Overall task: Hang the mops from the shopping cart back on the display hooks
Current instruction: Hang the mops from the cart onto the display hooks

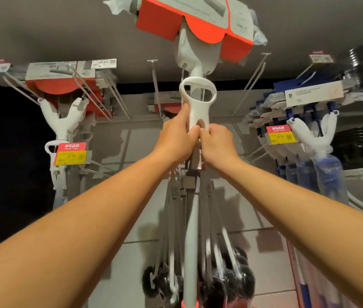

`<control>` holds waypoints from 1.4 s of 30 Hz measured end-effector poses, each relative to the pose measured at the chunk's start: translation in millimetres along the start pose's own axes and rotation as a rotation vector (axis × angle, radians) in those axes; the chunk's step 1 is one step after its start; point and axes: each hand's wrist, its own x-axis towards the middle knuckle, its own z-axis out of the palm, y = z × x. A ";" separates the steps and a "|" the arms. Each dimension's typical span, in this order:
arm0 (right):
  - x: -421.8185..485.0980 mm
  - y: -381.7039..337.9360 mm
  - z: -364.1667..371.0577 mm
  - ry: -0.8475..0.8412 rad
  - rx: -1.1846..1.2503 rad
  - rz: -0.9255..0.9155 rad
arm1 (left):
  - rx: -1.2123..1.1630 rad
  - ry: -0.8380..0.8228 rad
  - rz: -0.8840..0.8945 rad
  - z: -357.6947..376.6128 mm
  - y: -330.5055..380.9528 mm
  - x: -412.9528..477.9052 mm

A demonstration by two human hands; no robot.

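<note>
I hold a white mop (191,223) upright in front of the display wall. Its head (195,18), wrapped in an orange and grey card sleeve, is raised near the top of the view. My left hand (177,138) grips the white pull handle (198,101) from the left. My right hand (217,144) grips the same shaft just below it from the right. Bare metal display hooks (155,85) jut from the wall behind the mop. The shopping cart is not in view.
More orange-sleeved mops (62,83) hang at the left with a pink and yellow price tag (71,153). Blue-packed mops (318,134) hang at the right. Black toilet brushes (227,285) dangle below my hands. Grey floor tiles (265,252) lie beneath.
</note>
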 end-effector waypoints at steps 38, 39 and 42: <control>196.2 91.5 102.8 0.116 0.340 -0.187 | -0.240 0.288 -0.089 74.5 -126.1 166.5; 198.7 93.6 107.5 0.132 0.344 -0.181 | -0.231 0.290 -0.094 76.1 -130.2 168.2; 203.9 95.2 116.5 0.181 0.349 -0.184 | -0.252 0.282 -0.076 76.5 -140.5 176.6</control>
